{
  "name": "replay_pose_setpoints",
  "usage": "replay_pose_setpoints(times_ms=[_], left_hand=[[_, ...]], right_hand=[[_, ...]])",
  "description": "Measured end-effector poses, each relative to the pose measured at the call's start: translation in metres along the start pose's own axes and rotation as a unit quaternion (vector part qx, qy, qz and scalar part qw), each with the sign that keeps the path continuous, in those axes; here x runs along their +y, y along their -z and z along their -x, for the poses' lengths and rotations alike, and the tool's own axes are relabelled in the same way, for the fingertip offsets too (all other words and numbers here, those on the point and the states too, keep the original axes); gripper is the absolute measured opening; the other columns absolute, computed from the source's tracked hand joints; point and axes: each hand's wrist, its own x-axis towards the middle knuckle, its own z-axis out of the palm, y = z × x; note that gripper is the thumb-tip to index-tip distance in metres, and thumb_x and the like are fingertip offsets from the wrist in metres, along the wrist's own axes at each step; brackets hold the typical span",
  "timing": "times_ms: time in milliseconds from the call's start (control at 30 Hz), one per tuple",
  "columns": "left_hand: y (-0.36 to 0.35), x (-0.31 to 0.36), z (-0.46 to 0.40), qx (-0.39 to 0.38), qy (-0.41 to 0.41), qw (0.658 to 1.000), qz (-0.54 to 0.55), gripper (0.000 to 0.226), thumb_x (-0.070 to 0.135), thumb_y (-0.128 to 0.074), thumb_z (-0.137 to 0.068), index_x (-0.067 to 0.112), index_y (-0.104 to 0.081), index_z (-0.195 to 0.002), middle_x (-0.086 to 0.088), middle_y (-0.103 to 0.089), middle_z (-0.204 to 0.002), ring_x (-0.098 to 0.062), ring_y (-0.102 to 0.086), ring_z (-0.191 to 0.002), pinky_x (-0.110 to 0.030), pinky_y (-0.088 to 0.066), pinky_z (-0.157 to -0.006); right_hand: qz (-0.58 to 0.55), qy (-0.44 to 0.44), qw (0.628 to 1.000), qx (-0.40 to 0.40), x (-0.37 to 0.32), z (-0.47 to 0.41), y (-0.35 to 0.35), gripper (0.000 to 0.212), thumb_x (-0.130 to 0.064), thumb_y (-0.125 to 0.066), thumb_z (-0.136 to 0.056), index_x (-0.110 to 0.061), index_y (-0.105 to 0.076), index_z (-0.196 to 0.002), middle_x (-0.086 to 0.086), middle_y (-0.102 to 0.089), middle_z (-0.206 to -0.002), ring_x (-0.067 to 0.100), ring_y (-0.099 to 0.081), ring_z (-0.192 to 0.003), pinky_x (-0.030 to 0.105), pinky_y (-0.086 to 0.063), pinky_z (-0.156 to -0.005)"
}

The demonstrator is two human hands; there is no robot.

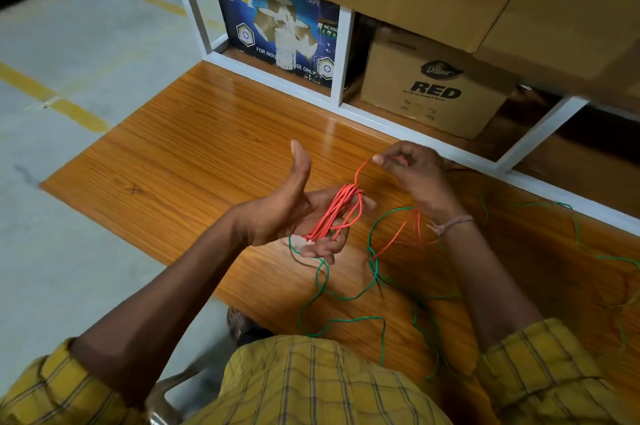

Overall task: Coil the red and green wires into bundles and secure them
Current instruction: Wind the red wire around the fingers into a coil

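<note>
The left hand (291, 216) is held open above the glossy orange wooden desk (180, 154), palm up and thumb pointing upward. A bundle of thin red wire (337, 213) is wound in several loops around its fingers, so the hand carries the bundle without closing on it. From the top of the bundle one red strand rises to the right hand (412, 168), which pinches this strand between thumb and fingertips, a little above and to the right of the bundle. More red wire hangs loose under the right wrist.

The thin green wire (346, 296) lies uncoiled on the desk in wide, tangled loops, from under the left hand to the near edge and far toward the right edge.

The left part of the desk, up to its left edge and far-left corner, is bare. Along the far edge stands a white metal frame (277, 76) with a blue tape carton (277, 26) and brown cardboard boxes (436, 92).
</note>
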Motion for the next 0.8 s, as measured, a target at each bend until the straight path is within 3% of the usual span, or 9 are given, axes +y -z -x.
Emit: replay_pose_setpoints(times_ms=[167, 267, 433, 533, 567, 633, 733, 800], left_hand=[[-0.004, -0.005, 0.001, -0.007, -0.014, 0.998, -0.064, 0.125, 0.097, -0.015, -0.075, 0.003, -0.032, -0.157, -0.043, -0.054, -0.094, -0.035, -0.056, -0.083, -0.034, -0.052, -0.079], [-0.004, -0.007, 0.002, 0.018, -0.009, 0.99, -0.14, 0.103, 0.086, -0.033, -0.092, 0.007, -0.036, -0.157, -0.043, -0.062, -0.096, -0.031, -0.056, -0.089, -0.031, -0.046, -0.085], [-0.007, -0.012, -0.001, 0.054, -0.04, 0.992, -0.107, 0.074, 0.055, -0.056, -0.104, 0.007, -0.038, -0.158, -0.027, -0.063, -0.087, -0.032, -0.054, -0.082, -0.053, -0.038, -0.091], [-0.009, -0.008, -0.009, 0.078, -0.076, 0.994, -0.028, 0.079, 0.058, -0.051, -0.104, 0.004, -0.036, -0.159, -0.009, -0.053, -0.072, -0.043, -0.051, -0.089, -0.077, -0.029, -0.11], [-0.008, -0.004, -0.012, 0.087, -0.092, 0.992, -0.005, 0.086, 0.065, -0.048, -0.101, 0.003, -0.035, -0.159, -0.005, -0.048, -0.068, -0.043, -0.053, -0.093, -0.079, -0.024, -0.117], [-0.001, 0.004, -0.016, 0.1, -0.118, 0.987, 0.041, 0.103, 0.078, -0.037, -0.093, -0.001, -0.033, -0.159, -0.004, -0.047, -0.065, -0.042, -0.053, -0.097, -0.075, -0.029, -0.116], [0.014, 0.011, -0.017, 0.149, -0.158, 0.97, 0.107, 0.118, 0.09, -0.019, -0.084, 0.0, -0.036, -0.157, -0.008, -0.05, -0.069, -0.04, -0.056, -0.09, -0.052, -0.048, -0.087], [0.024, 0.009, -0.022, 0.179, -0.171, 0.958, 0.146, 0.115, 0.092, -0.008, -0.081, 0.006, -0.042, -0.151, -0.011, -0.055, -0.073, -0.04, -0.07, -0.098, -0.043, -0.052, -0.085]], right_hand=[[0.013, 0.015, 1.0, 0.01, 0.012, 0.003, -0.013, 0.036, -0.033, -0.081, -0.09, 0.0, -0.067, -0.085, 0.003, -0.052, -0.075, 0.008, -0.045, -0.069, 0.025, -0.037, -0.063], [0.037, 0.029, 0.998, 0.029, 0.008, 0.002, -0.008, 0.043, -0.04, -0.08, -0.089, -0.002, -0.064, -0.081, 0.001, -0.049, -0.071, 0.009, -0.042, -0.067, 0.025, -0.035, -0.06], [0.061, 0.027, 0.997, 0.041, 0.009, -0.003, -0.002, 0.04, -0.046, -0.079, -0.087, -0.012, -0.063, -0.075, -0.008, -0.046, -0.066, 0.007, -0.04, -0.063, 0.028, -0.035, -0.06], [0.061, 0.012, 0.998, -0.011, 0.019, 0.002, -0.013, 0.026, -0.039, -0.072, -0.095, -0.018, -0.07, -0.079, -0.008, -0.061, -0.072, 0.003, -0.054, -0.068, 0.031, -0.043, -0.069], [0.061, 0.008, 0.997, -0.046, 0.023, 0.007, -0.019, 0.021, -0.033, -0.068, -0.099, -0.019, -0.074, -0.084, -0.009, -0.068, -0.078, 0.001, -0.06, -0.073, 0.031, -0.047, -0.073], [0.047, -0.005, 0.993, -0.108, 0.031, 0.022, -0.034, 0.025, -0.036, -0.062, -0.101, -0.02, -0.076, -0.087, -0.007, -0.073, -0.081, 0.005, -0.065, -0.077, 0.034, -0.051, -0.075], [-0.003, -0.044, 0.984, -0.171, 0.027, 0.047, -0.052, 0.028, -0.035, -0.057, -0.106, -0.023, -0.076, -0.09, -0.002, -0.055, -0.062, 0.007, -0.045, -0.051, 0.027, -0.037, -0.052], [-0.032, -0.066, 0.972, -0.221, 0.023, 0.059, -0.061, 0.029, -0.026, -0.05, -0.111, -0.014, -0.076, -0.108, 0.003, -0.052, -0.057, 0.009, -0.041, -0.041, 0.023, -0.033, -0.044]])
